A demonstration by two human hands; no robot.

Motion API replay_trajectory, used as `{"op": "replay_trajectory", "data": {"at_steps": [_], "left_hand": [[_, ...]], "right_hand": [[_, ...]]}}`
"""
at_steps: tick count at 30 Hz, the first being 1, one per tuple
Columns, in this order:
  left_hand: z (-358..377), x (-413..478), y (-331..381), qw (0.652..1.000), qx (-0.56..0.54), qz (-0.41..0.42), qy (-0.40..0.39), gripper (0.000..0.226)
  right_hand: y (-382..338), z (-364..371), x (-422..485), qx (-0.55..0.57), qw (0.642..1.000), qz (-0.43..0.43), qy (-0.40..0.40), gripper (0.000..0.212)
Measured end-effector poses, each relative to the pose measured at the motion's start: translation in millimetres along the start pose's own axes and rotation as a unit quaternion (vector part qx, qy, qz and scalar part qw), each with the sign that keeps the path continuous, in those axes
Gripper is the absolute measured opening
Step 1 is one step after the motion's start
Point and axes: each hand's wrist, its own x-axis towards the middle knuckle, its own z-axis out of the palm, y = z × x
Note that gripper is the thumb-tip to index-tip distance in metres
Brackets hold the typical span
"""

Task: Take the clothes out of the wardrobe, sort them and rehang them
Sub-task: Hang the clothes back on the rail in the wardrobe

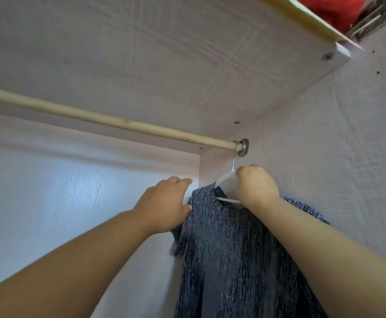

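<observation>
Now, white hanger at the rod end.
My right hand curls round it; my left hand, fingers nearly straight, touches the dark top at its shoulder.

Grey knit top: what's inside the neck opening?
A white hanger: one shoulder and a thin crossbar show at the grey top's collar, hook reaching the wooden rail. The right hand grips it, hiding the other shoulder; fabric covers the ends.

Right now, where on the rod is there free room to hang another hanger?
The rod is bare from the left edge to the white hanger. Crowded at the right end: the dark garment, left hand and right hand.
</observation>
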Motion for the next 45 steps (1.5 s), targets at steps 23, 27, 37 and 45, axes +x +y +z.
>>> {"op": "replay_trajectory", "data": {"at_steps": [23,27,37,45], "left_hand": [[-19.9,-251.1,4.6,0.971,-0.031,-0.068,-0.227,0.056],[-9.4,-328.6,30.8,0.952,-0.052,-0.072,-0.292,0.054],[-36.3,-538.1,131.3,0.912,-0.08,-0.112,-0.387,0.053],[-110.0,-690.9,256.1,0.861,-0.113,-0.082,-0.489,0.051]], "right_hand": [[-44.1,-23.7,-288.8,0.037,0.974,-0.083,-0.207,0.049],[-43.4,-28.6,-372.4,0.064,0.954,-0.048,-0.288,0.05],[-23.4,-101.0,-593.0,0.097,0.916,-0.021,-0.389,0.048],[18.0,-219.8,-791.5,0.057,0.872,0.04,-0.484,0.048]]}}
